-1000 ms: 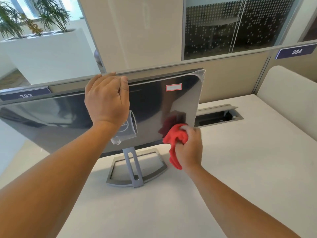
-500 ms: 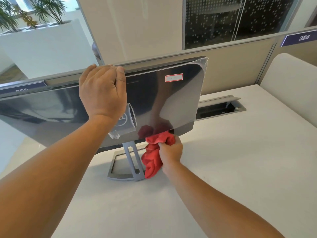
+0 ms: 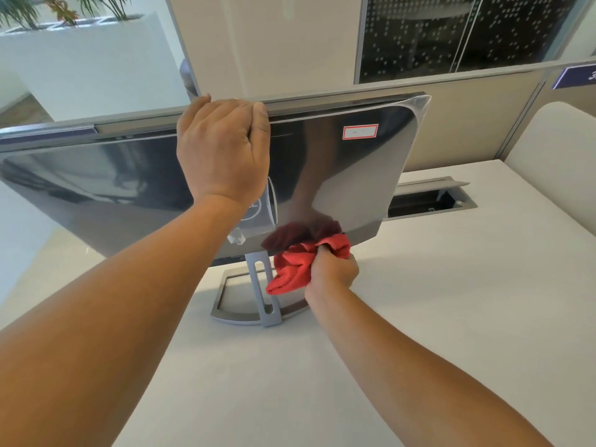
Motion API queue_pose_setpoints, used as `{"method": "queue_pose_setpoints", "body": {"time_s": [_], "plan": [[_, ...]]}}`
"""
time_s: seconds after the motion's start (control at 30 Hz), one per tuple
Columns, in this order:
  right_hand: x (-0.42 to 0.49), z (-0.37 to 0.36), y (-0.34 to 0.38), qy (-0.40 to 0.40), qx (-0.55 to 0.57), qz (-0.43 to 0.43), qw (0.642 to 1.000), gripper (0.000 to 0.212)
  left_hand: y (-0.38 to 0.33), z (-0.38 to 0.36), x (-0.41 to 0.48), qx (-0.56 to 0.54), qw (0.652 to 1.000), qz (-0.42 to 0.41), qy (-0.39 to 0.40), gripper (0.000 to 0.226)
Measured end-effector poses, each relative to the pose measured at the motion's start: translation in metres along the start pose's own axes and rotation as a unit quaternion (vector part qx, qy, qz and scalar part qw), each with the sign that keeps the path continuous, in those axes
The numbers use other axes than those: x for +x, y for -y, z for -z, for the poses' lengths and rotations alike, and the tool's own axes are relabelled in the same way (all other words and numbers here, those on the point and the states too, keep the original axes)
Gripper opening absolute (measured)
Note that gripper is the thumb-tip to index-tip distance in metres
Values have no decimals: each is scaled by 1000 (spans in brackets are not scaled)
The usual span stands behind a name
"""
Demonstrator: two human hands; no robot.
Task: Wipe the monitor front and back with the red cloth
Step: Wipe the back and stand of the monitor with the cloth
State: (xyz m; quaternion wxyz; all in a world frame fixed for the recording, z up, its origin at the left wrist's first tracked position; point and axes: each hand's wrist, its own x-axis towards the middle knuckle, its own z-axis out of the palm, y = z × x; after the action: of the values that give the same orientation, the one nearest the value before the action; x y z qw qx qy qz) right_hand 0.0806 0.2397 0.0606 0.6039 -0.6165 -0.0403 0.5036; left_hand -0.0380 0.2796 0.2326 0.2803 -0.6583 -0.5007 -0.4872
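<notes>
The white surface (image 3: 435, 317) carries the glossy dark monitor (image 3: 348, 182), back facing. The left hand (image 3: 222, 153) curls its grip over the top edge, likely steadying it; the right hand (image 3: 333, 271), grip closed, presses the bunched red cloth (image 3: 292, 269) against the lower edge.

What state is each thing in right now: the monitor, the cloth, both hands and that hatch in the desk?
monitor: upright on its stand, glossy back facing the camera.
red cloth: bunched, pressed against the monitor's back near the lower edge.
left hand: grips the monitor's top edge.
right hand: grips the red cloth.
desk hatch: lid open.
</notes>
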Motion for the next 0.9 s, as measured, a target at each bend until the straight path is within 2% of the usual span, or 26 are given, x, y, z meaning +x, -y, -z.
{"method": "queue_pose_setpoints", "body": {"time_s": [0.07, 0.17, 0.23, 0.33, 0.4, 0.5, 0.6, 0.7, 0.77, 0.9], "plan": [[-10, -15, -8, 18, -27, -9, 999, 15, -1, 0, -1, -4, 1000, 1, -6, 44], [-19, -30, -28, 96, -94, -32, 990, 32, 2, 0, -3, -3, 1000, 3, -6, 45], [-25, -29, -29, 120, -117, -51, 985, 32, 4, 0, -3, -2, 1000, 3, -6, 45], [-16, -24, -17, 103, -43, -89, 990, 19, 4, -2, -2, -5, 1000, 0, -9, 43], [-5, -17, -3, 97, 0, -131, 987, 25, 5, -1, -4, -4, 1000, -5, -7, 43], [15, 4, 13, 111, 0, -153, 982, 35, 7, 0, -3, -6, 1000, -3, 2, 44], [29, 38, 36, 91, 11, -83, 992, 23, 7, 0, -2, -8, 1000, 3, 10, 47], [36, 49, 62, -13, 58, -1, 998, 34, 6, -1, -1, -10, 1000, 9, -1, 47], [34, 44, 70, -76, 26, 49, 996, 22, 5, -2, -2, -11, 1000, 9, -2, 46], [16, 36, 48, -70, -21, 78, 994, 19, 1, -4, -6, -16, 1000, 8, -6, 43]]}}
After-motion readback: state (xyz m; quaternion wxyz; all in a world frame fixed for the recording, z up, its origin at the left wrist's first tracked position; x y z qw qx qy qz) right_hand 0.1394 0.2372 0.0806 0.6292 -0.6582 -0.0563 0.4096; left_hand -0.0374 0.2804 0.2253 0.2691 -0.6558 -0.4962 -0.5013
